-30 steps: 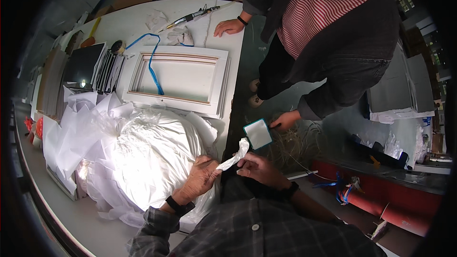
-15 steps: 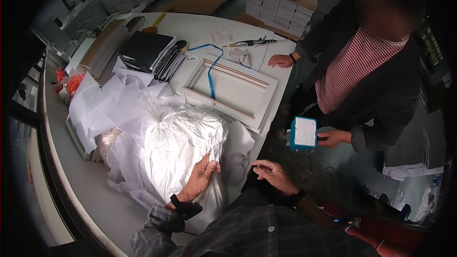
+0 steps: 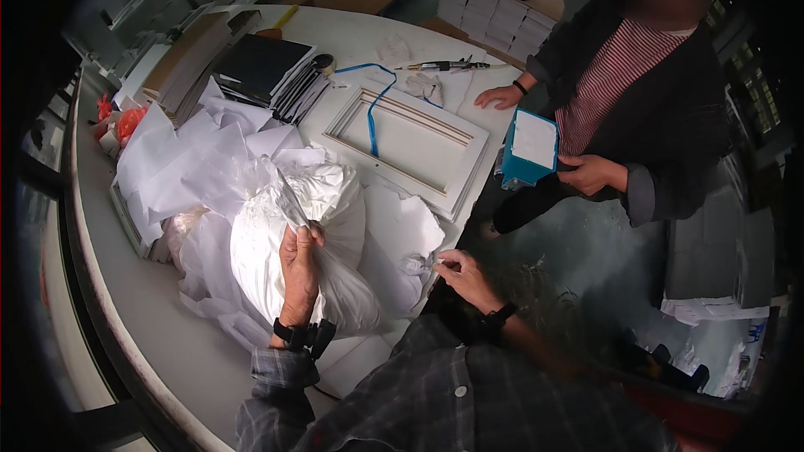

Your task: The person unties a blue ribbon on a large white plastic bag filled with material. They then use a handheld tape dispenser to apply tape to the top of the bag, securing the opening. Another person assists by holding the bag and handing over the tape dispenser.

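While loose white sheets (image 3: pixel 180 146) heap along the left of the pale table (image 3: pixel 352 29), black folders (image 3: pixel 264 63) lie stacked beyond them. Next to the sheets, on the near part of the table, sits a bulging white bag (image 3: pixel 264 259); its long axis slants from far left to near right, and its gathered top points away from the wearer and slightly left. The left hand (image 3: pixel 300 272) grips that gather, thumb and fingers closed on the bunched film; it hides the middle of the bag, whose underside and contents cannot be made out. Further right, a white frame (image 3: pixel 456 172) lies beyond a torn-edged white sheet (image 3: pixel 402 238). At that sheet's right edge is the right hand (image 3: pixel 469 278), its fingers half bent, thumb near forefinger; whether they pinch anything is too small to tell. Rightmost, a co-worker (image 3: pixel 624 75) holds a teal box (image 3: pixel 533 146), its pale face turned upward. Their legs fade into shadow, and the floor clutter below is blurred.
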Demonstrator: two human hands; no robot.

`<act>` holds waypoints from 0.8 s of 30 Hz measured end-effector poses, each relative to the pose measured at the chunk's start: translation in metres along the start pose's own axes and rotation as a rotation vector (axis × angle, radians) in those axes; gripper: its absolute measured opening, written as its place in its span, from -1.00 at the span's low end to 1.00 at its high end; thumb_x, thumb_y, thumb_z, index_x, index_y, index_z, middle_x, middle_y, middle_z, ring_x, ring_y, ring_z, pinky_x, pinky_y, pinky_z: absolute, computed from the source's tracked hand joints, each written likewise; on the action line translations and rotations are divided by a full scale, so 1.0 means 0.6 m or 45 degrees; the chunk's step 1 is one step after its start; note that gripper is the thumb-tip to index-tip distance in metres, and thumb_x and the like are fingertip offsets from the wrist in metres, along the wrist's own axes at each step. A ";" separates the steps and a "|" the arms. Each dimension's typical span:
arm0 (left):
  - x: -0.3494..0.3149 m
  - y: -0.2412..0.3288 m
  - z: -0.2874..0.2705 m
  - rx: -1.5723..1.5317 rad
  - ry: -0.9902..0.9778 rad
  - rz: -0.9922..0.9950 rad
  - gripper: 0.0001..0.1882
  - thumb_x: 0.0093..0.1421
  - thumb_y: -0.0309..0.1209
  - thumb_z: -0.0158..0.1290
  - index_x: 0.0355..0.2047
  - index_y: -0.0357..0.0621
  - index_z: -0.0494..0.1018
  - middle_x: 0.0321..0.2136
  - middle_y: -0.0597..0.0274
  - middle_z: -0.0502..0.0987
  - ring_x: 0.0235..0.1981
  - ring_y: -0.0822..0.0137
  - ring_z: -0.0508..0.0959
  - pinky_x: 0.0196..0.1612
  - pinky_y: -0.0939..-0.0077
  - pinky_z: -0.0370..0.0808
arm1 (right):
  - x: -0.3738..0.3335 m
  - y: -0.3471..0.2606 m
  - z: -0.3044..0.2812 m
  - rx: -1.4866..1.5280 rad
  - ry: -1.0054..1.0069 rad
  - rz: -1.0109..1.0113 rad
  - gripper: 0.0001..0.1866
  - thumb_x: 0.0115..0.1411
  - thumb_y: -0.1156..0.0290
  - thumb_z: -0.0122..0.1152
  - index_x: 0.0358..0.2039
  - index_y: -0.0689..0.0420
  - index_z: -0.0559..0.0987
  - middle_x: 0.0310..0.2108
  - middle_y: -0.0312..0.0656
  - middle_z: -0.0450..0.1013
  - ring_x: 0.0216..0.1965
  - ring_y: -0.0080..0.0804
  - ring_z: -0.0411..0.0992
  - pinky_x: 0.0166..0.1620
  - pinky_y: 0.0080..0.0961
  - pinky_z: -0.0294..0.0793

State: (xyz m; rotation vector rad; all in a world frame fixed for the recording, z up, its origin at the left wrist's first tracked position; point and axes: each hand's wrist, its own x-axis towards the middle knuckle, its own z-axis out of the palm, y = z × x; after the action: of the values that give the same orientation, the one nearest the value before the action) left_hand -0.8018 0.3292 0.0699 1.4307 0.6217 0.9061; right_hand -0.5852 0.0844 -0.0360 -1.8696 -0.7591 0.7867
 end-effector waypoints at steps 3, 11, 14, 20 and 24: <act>-0.016 -0.027 0.016 -0.062 0.003 -0.021 -0.62 0.59 -0.13 -0.15 -0.31 -0.11 0.40 -0.41 0.36 0.40 -0.28 0.43 0.36 -0.06 0.47 0.30 | 0.000 -0.013 0.016 -0.215 -0.033 -0.121 -0.55 0.19 0.25 0.49 0.02 0.19 0.60 -0.17 -0.09 0.55 -0.26 -0.23 0.55 -0.16 -0.32 0.57; -0.025 -0.043 0.034 -0.019 -0.086 -0.077 -0.69 0.60 -0.21 -0.15 -0.18 -0.17 0.43 -0.36 0.38 0.45 -0.25 0.46 0.40 -0.02 0.53 0.35 | 0.003 -0.090 0.048 -0.130 -0.082 -0.189 -0.51 0.24 0.31 0.48 0.13 0.14 0.55 -0.12 -0.15 0.49 -0.32 -0.40 0.49 -0.21 -0.46 0.56; -0.026 -0.042 0.033 0.022 -0.073 -0.092 -0.71 0.58 -0.25 -0.12 -0.18 -0.20 0.44 -0.35 0.36 0.48 -0.25 0.47 0.42 -0.06 0.54 0.38 | 0.012 -0.177 0.043 -0.066 -0.136 -0.305 -0.51 0.25 0.30 0.47 0.14 0.14 0.55 -0.13 -0.18 0.46 -0.36 -0.47 0.46 -0.24 -0.49 0.55; -0.029 -0.050 0.048 0.234 -0.083 -0.001 -0.79 0.53 -0.37 -0.06 -0.17 -0.28 0.45 -0.34 0.16 0.53 -0.31 0.36 0.48 -0.16 0.46 0.45 | 0.051 -0.298 0.076 0.031 -0.139 -0.584 -0.43 0.23 0.30 0.51 0.21 0.13 0.53 -0.06 -0.19 0.40 -0.39 -0.53 0.44 -0.29 -0.52 0.53; -0.034 -0.099 0.044 0.089 -0.067 0.014 -0.85 0.45 -0.46 -0.06 -0.16 -0.32 0.44 -0.37 0.11 0.51 -0.35 0.33 0.48 -0.22 0.43 0.46 | 0.071 -0.310 0.104 0.059 -0.223 -0.598 -0.48 0.26 0.31 0.48 0.13 0.29 0.53 0.02 -0.13 0.39 -0.33 -0.47 0.48 -0.24 -0.50 0.57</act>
State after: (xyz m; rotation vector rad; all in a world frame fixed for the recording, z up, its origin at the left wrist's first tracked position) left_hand -0.7822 0.3029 0.0105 1.5171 0.6118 0.8601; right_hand -0.6402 0.2184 0.1033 -1.5063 -1.2233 0.6596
